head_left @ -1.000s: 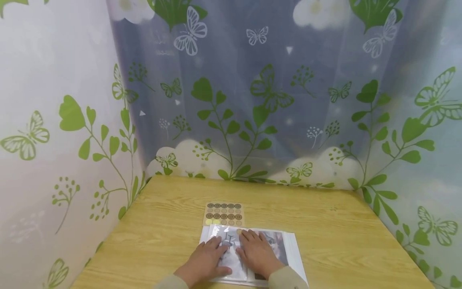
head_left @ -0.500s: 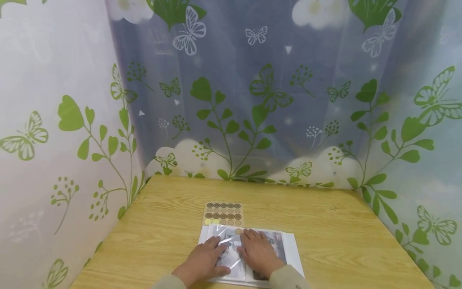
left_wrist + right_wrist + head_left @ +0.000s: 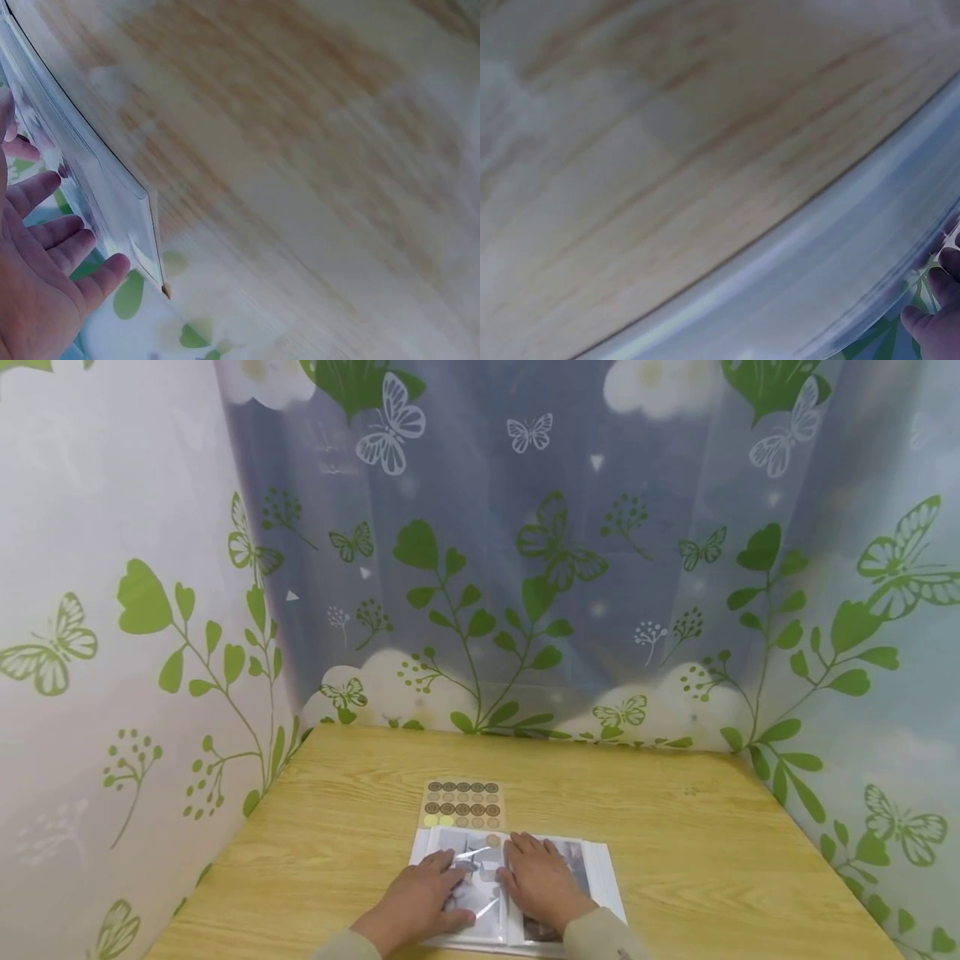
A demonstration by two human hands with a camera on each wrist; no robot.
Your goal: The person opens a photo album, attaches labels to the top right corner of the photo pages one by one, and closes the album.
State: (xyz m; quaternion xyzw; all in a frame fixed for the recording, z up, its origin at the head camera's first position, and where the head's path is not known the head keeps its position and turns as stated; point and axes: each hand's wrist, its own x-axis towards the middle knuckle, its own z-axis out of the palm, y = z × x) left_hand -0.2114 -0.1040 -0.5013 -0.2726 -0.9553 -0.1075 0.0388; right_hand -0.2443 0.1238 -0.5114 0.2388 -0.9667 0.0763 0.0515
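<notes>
A photo album [image 3: 611, 877] lies spread on the table, a picture under a clear, shiny sleeve on its left page [image 3: 487, 906]. My left hand [image 3: 420, 893] rests on the outer part of that page, fingers extended and thumb pointing inward. In the left wrist view, the left fingers [image 3: 71, 240] are stretched apart over the album's edge. My right hand [image 3: 547, 881] lies with straight fingers near the fold, covering much of the right page's photo. A small round tan sticker [image 3: 492, 841] shows near the left page's upper inner corner.
A tan sheet of round stickers [image 3: 462, 802] lies just beyond the album, with dark and tan circles and two pale yellow spots. The wood-grain table [image 3: 720, 860] is bordered by curtains [image 3: 480, 610] printed with leaves and butterflies.
My right hand has slid slightly to the right, uncovering more of the round sticker. Glare on the left page's sleeve has shifted. The left hand stays in nearly the same place.
</notes>
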